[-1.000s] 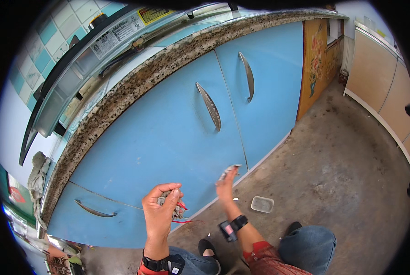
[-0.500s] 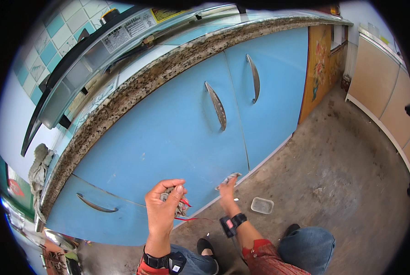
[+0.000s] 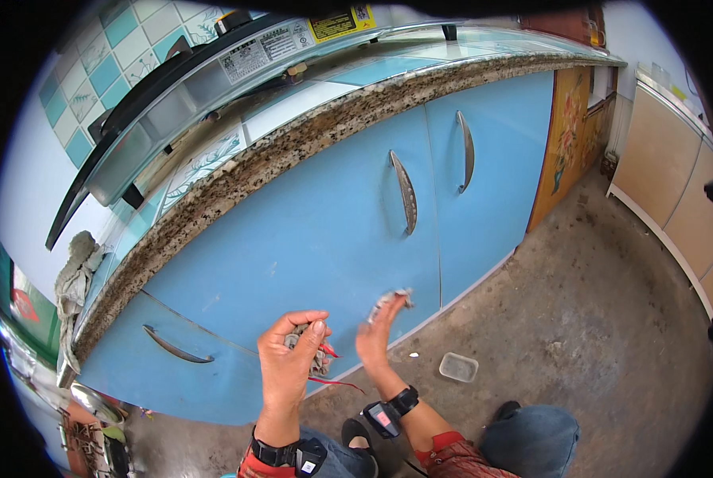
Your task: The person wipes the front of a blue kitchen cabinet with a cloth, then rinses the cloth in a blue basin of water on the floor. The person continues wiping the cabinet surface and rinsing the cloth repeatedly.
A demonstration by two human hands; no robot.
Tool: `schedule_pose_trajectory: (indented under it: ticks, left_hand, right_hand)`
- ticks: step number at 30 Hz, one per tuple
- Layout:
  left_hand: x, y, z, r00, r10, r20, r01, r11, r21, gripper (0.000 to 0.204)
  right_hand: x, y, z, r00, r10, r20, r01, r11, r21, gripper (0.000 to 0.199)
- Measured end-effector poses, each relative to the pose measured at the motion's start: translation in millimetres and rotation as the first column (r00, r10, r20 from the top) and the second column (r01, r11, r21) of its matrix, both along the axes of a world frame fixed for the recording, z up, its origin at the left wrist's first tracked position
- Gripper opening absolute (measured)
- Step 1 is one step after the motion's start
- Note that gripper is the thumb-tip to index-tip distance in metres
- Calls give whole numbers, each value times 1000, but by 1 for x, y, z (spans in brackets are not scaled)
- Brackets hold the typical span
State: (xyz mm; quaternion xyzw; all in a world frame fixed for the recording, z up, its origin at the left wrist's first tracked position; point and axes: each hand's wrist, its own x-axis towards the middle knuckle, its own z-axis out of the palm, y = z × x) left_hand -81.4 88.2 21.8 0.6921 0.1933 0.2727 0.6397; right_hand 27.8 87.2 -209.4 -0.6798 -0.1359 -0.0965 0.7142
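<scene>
My left hand is closed round a crumpled grey patterned bundle, which looks like cloth, with red strings hanging from it. It is held in front of the lower part of a blue cabinet door. To its right, my right hand is smeared by motion but grips a small grey-and-white cloth at the door's lower face. Whether the cloth presses on the door cannot be made out. Each wrist wears a black strap with a small device.
A clear plastic tub sits on the concrete floor, right of my hands. Metal handles stick out from the doors. Above runs a speckled stone counter edge under a gas stove. A grey rag hangs at the counter's left end.
My right hand has moved left and up over the door with its cloth, away from the bottom edge. The left hand keeps its bundle nearly in place. The view has shifted slightly.
</scene>
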Motion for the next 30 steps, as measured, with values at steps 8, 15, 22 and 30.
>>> schedule_pose_trajectory:
  ticks: [8,15,22,30]
  left_hand:
    - [-4,-1,4,999,-17,42,16,1000,20,10]
    - [-1,5,0,1000,-6,-8,6,1000,-20,11]
    - [-2,5,1,1000,19,9,-19,999,-30,11]
    - [-3,-1,2,999,-17,44,15,998,65,11]
  right_hand:
    - [-10,-15,48,995,77,55,-68,986,-152,91]
    - [27,-17,-116,828,266,-494,-186,961,206,92]
    - [2,-9,-5,994,66,86,-60,996,-70,88]
    - [-2,-6,-48,960,60,-273,-74,996,-40,92]
